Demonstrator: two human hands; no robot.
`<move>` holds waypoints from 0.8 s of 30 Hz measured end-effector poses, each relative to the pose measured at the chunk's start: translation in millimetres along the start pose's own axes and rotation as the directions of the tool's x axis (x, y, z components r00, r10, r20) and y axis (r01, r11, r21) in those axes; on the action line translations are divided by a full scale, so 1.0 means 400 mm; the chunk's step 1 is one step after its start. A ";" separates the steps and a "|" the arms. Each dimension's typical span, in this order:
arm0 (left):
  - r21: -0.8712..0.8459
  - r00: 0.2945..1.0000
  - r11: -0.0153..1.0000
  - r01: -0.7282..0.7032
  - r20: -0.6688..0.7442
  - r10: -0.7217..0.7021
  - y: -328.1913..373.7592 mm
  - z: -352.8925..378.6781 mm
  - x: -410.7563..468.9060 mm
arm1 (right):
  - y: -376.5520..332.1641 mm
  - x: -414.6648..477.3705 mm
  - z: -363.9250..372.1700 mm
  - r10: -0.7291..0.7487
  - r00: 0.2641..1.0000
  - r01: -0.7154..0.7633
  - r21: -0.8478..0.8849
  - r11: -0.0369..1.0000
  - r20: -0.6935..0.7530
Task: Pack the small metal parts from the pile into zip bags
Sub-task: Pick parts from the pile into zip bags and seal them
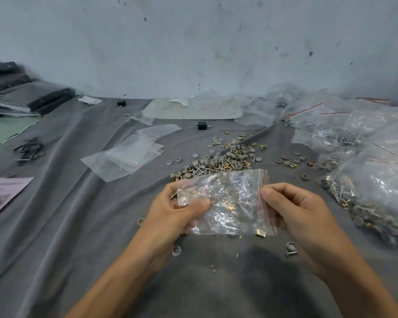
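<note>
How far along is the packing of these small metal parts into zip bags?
Done: several filled clear bags heaped on the right. In hand: the left hand and right hand pinch a crinkled clear zip bag with a red seal line; whether it holds parts is unclear. Remaining: a pile of grey caps, pins and brass clips behind it, plus flat empty clear bags on the grey cloth.

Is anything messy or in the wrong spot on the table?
Yes. Some bits lie away from the pile: a grey ring beside the left forearm, a grey piece beside the right wrist. The cloth is rumpled too.
</note>
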State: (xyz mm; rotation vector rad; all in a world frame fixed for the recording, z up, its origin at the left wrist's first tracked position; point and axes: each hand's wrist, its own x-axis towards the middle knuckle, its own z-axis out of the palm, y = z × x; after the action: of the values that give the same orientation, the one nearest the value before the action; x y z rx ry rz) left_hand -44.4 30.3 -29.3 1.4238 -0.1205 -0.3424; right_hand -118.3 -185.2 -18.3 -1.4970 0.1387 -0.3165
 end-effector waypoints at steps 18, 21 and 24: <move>-0.056 1.000 0.998 -0.014 -0.018 0.013 0.017 -0.001 -0.005 | -0.018 -0.025 -0.003 -0.230 0.950 0.297 -0.373 0.879 0.213; -0.061 1.000 0.998 0.014 0.006 -0.014 0.023 -0.008 -0.005 | -0.033 -0.023 -0.014 -0.245 0.954 0.286 -0.288 0.914 0.170; -0.009 0.997 0.998 0.056 0.047 -0.055 0.027 -0.019 -0.006 | -0.046 -0.021 -0.033 -0.230 0.963 0.261 -0.260 0.930 0.141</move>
State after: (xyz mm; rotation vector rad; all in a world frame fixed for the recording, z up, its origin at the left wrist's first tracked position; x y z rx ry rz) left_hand -43.0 39.3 -19.4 1.4110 -0.1172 -0.4217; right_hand -132.2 -196.1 -2.0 -1.8103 -0.0984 -0.4292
